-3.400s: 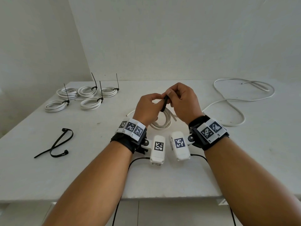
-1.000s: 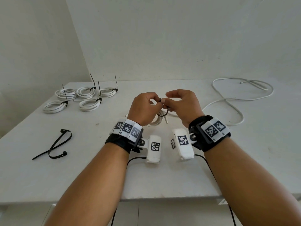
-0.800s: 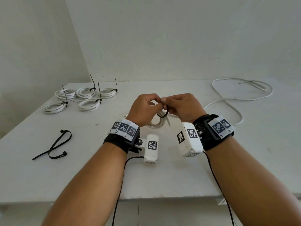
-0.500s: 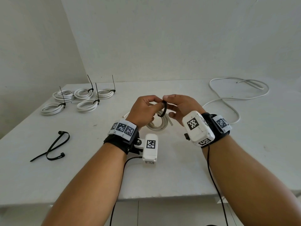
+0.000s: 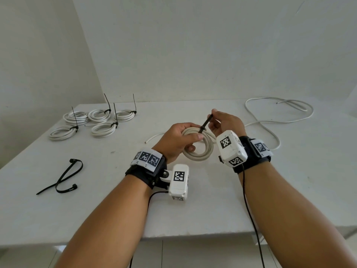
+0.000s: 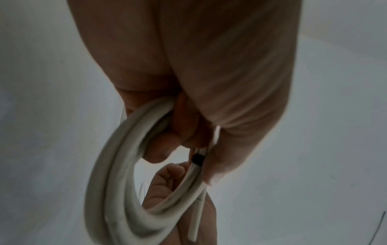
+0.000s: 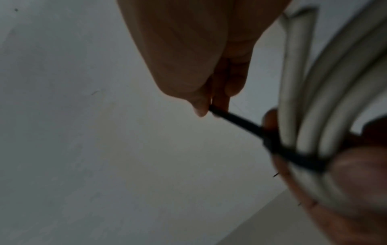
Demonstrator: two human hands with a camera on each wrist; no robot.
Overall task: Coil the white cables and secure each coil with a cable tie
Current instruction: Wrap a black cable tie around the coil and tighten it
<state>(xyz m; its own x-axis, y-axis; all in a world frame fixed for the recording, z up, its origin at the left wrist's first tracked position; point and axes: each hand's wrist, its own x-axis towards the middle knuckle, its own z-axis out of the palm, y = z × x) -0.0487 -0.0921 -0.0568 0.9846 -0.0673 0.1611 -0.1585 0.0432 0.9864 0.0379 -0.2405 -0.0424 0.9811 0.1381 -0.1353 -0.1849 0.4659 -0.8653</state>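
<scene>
My left hand (image 5: 183,139) grips a white cable coil (image 5: 204,153) just above the table, thumb over its top strands. A black cable tie (image 5: 205,123) is wrapped tight round the coil, and its tail slants up and to the right. My right hand (image 5: 214,120) pinches that tail between thumb and fingertips. In the left wrist view the coil (image 6: 117,190) hangs from curled fingers beside the tie's head (image 6: 198,159). In the right wrist view the tie (image 7: 236,120) runs taut from my pinch to its band across the strands (image 7: 303,116).
Several tied white coils (image 5: 100,115) with upright black tails lie at the back left. Loose black cable ties (image 5: 63,176) lie at the front left. An uncoiled white cable (image 5: 270,117) snakes across the back right of the table (image 5: 299,180).
My right hand turned and drew the tie's tail up and to the right, closing the loose loop tight on the coil. The left hand shifted from pinching the tie to gripping the coil.
</scene>
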